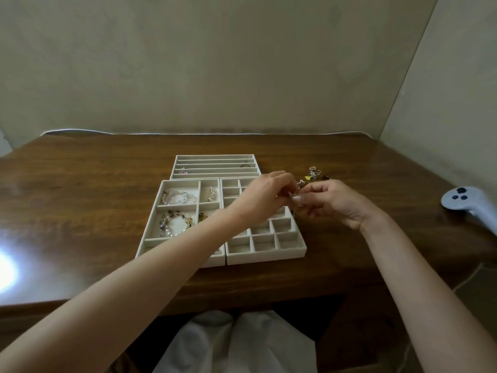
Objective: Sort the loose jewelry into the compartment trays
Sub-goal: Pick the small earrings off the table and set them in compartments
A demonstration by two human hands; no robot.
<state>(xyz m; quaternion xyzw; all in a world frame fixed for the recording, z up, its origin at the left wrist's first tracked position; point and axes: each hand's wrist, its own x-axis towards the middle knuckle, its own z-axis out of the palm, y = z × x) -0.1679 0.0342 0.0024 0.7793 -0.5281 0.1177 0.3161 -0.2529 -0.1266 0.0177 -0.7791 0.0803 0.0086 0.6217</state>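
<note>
Head view. Both hands meet in the air above the grid tray (269,255), over its 1 o'clock corner. Left hand (265,196) comes in from 7 o'clock with fingers curled; its grip is narrow, pinching a small jewelry piece (299,185). Right hand (330,201) comes in from 5 o'clock, thumb and curled fingers pinching the same piece from its 3 o'clock side. The piece is held off the tabletop (94,184), not in any compartment; too small to tell what kind.

Loose jewelry pile (315,174) lies on the tabletop at 12 o'clock of the right hand, near it.

Slot tray (215,156) sits at 12 o'clock of the other two trays, with a pink item (184,172) in one slot. Big-cell tray (150,238) sits at 9 o'clock of the grid tray, walls touching. It holds a pearl bracelet (174,197) in its 11 o'clock cell, a beaded bracelet (174,222) in the cell at 6 o'clock of that, and a gold piece (211,195) in its 1 o'clock cell.

White controller (468,203) lies on the tabletop at the frame's 3 o'clock edge. White cloth (242,343) at 6 o'clock, below the tabletop edge.
</note>
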